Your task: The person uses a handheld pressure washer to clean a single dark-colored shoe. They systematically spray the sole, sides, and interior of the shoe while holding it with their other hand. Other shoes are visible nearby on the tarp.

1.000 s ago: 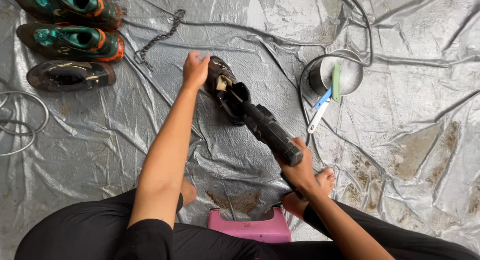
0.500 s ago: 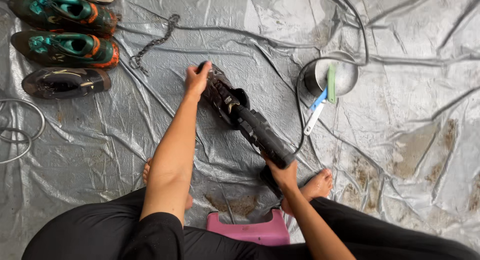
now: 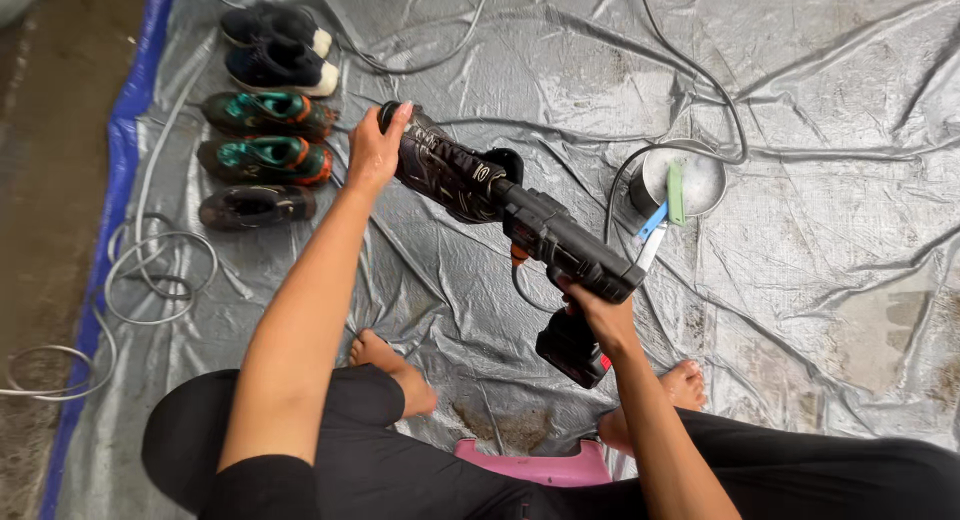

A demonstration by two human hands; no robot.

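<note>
Now left hand (image 3: 372, 152) outstretched, gripping dark shoe (image 3: 447, 170); right hand (image 3: 598, 315) clenched on black power tool (image 3: 565, 255).

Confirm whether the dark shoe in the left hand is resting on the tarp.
No: the left hand holds the dark shoe raised above the grey tarp.

A: How are the arms?
B: Both are bare. The left arm is stretched forward, the left hand (image 3: 375, 152) closed in a grasp.
A: And the right hand (image 3: 600, 315)?
B: Nearer to the body, fingers wrapped tightly.
</note>
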